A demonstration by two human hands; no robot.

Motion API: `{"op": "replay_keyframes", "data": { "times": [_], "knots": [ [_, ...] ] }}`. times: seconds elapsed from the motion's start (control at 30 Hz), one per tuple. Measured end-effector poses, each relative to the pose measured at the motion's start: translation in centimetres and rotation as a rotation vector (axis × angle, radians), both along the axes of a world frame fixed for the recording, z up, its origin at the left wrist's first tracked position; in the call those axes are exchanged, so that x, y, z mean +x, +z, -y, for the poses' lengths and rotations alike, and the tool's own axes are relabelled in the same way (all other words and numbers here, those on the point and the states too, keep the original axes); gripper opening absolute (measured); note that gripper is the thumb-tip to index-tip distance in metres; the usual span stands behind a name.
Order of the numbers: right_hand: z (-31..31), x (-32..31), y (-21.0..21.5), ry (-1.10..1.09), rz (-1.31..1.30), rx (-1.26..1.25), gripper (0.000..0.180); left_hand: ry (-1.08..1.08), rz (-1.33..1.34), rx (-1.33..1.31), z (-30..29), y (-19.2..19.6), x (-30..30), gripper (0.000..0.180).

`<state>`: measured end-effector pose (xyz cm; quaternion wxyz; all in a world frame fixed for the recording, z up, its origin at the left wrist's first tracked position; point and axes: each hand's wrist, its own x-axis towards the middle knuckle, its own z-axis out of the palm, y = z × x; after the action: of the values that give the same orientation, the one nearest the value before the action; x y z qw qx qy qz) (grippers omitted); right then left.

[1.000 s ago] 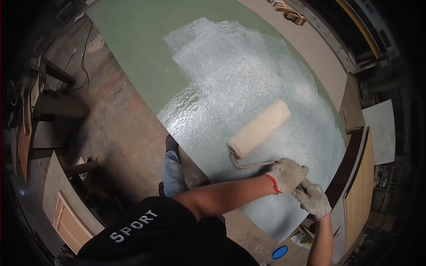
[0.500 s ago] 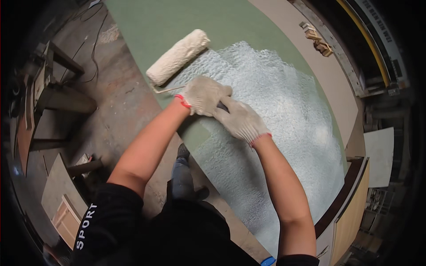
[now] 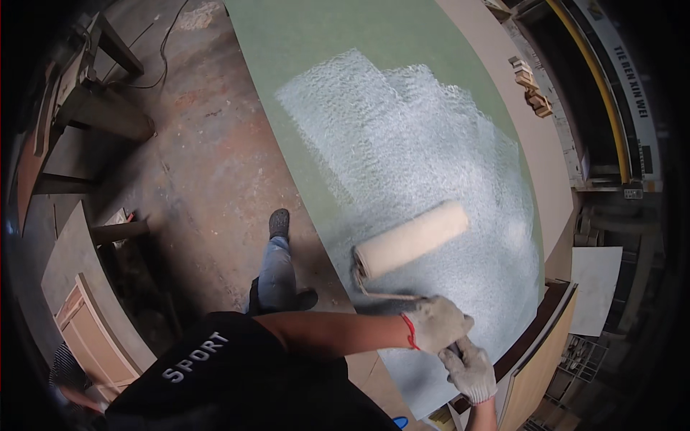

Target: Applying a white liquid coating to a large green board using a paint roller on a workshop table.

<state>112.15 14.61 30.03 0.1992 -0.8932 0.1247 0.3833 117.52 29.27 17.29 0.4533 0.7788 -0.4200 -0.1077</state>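
Observation:
A cream paint roller rests on a large green board, over a patch of wet whitish coating. Its bent metal frame runs from the roller's left end back to my hands. My left hand, in a pale knit glove with a red cuff, is wrapped round the front of the handle. Just behind it, my right hand, gloved alike, grips the dark rear part of the handle. The gloves hide most of that handle. Green still shows along the board's left edge and at its far end.
Small wooden blocks lie on a beige sheet beyond the board's right edge. A wooden stand and a framed panel are at left. Low at the left, another person's striped sleeve shows. A cable crosses the floor.
Both hands have pulled the roller back toward me and to the right across the board. A whitish strip now covers the green where the roller was.

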Motion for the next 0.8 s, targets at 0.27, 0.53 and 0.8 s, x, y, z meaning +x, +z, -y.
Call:
{"op": "replay_keyframes", "data": {
  "times": [0.27, 0.53, 0.8],
  "knots": [
    [-22.1, 20.8, -7.5, 0.52, 0.324, 0.247, 0.052, 0.321, 0.285, 0.438, -25.2, -3.1, 17.8, 0.031],
    [-28.4, 22.4, -8.5, 0.495, 0.33, 0.227, 0.061, 0.294, 0.126, 0.6, -31.3, 0.6, 20.0, 0.03],
    [-7.2, 0.8, -3.6, 0.265, 0.094, 0.013, 0.037, 0.122, 0.08, 0.111, -9.5, -0.5, 0.2, 0.029]
  ]
}}
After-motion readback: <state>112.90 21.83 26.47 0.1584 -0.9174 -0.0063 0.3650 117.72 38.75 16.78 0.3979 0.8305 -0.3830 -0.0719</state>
